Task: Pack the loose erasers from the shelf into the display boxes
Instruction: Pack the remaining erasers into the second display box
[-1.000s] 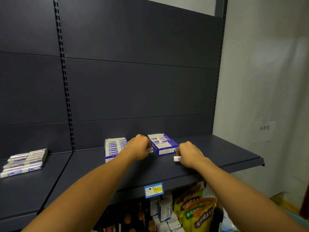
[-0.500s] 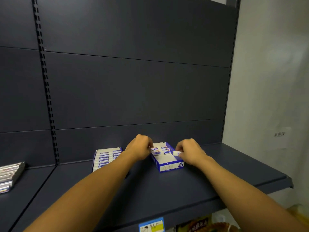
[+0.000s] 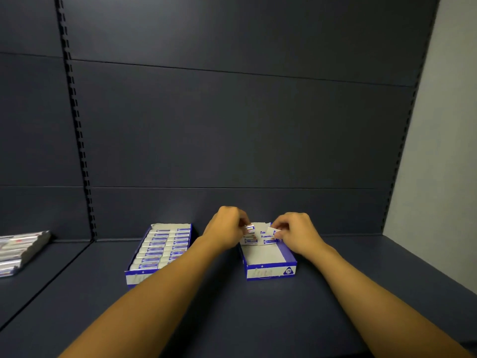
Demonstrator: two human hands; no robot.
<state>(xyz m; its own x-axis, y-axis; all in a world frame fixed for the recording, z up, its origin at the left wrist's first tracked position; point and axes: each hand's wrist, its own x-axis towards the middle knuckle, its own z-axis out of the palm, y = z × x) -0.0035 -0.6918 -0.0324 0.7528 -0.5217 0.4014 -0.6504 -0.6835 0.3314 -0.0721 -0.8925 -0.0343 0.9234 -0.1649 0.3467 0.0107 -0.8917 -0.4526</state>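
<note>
Head view: left hand (image 3: 227,228) pinches an eraser (image 3: 249,229) and right hand (image 3: 294,232) pinches another eraser (image 3: 273,232), both held over the far end of the right display box (image 3: 269,272); forearms reach forward.

body: two bare forearms | hands (image 3: 228,227) bare | no sleeves visible
</note>
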